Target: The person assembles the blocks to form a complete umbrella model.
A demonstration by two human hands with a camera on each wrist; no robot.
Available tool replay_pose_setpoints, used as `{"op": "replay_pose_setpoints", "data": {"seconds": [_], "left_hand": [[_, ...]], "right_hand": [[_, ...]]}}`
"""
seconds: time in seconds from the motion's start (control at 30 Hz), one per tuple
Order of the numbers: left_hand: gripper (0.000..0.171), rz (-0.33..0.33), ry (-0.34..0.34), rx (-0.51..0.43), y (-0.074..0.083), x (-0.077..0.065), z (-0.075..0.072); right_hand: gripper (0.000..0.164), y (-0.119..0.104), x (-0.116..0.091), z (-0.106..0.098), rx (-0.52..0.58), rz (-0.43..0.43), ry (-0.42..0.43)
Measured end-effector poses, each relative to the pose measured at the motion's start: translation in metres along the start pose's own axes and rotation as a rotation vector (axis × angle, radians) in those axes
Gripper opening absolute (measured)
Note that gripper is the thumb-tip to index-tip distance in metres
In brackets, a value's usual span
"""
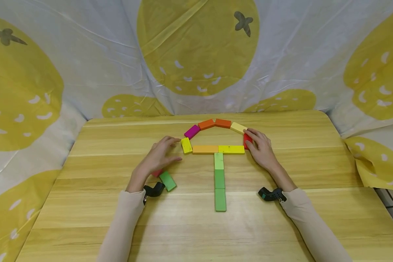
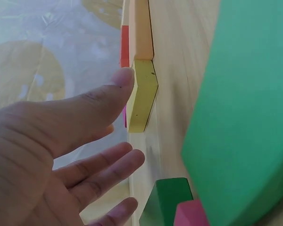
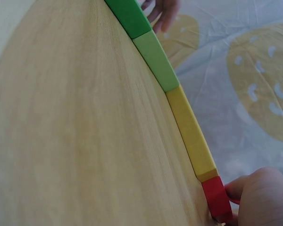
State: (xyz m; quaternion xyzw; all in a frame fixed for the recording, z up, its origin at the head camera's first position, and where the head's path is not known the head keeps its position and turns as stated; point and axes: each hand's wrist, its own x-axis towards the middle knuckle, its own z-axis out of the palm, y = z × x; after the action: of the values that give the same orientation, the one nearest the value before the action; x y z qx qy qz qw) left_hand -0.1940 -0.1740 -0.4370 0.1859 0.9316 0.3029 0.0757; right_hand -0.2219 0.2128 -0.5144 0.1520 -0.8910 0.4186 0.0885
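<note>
My right hand (image 1: 261, 148) pinches a red block (image 3: 217, 198) between thumb and finger, at the right end of a flat outline of wooden blocks. The left hand (image 1: 158, 154) has its fingers spread beside a bright yellow block (image 1: 186, 145) at the outline's left end. Between these ends runs an arch of a magenta block (image 1: 192, 131), two orange-red blocks (image 1: 206, 124) and a pale yellow block (image 1: 238, 127). A light orange block (image 1: 205, 149) and a longer yellow block (image 1: 231, 150) form the straight base. Below hangs a column of green blocks (image 1: 219, 179).
A loose green block (image 1: 168, 181) and a partly hidden pinkish-red block (image 1: 157, 173) lie by the left wrist. Black wrist cameras (image 1: 270, 194) sit close above the wooden table (image 1: 249, 233). A cloth with yellow fruit shapes (image 1: 199, 43) hangs behind the table.
</note>
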Motion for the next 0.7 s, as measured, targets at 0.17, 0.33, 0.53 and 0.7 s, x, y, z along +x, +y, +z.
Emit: {"op": "replay_pose_setpoints", "data": {"seconds": [0.17, 0.33, 0.53, 0.7], "left_hand": [[0.065, 0.002, 0.014, -0.018, 0.0, -0.001, 0.0], [0.067, -0.026, 0.036, -0.015, 0.002, 0.008, 0.005], [0.069, -0.037, 0.044, -0.001, 0.004, 0.018, 0.01], [0.065, -0.044, 0.05, 0.022, 0.005, 0.023, 0.014]], "right_hand": [[0.042, -0.001, 0.0, 0.0, -0.001, -0.005, 0.004], [0.042, -0.002, -0.001, -0.001, -0.001, -0.007, 0.006], [0.042, 0.0, 0.0, -0.001, 0.008, -0.003, 0.001], [0.043, 0.0, 0.0, -0.001, 0.011, 0.0, -0.003]]}}
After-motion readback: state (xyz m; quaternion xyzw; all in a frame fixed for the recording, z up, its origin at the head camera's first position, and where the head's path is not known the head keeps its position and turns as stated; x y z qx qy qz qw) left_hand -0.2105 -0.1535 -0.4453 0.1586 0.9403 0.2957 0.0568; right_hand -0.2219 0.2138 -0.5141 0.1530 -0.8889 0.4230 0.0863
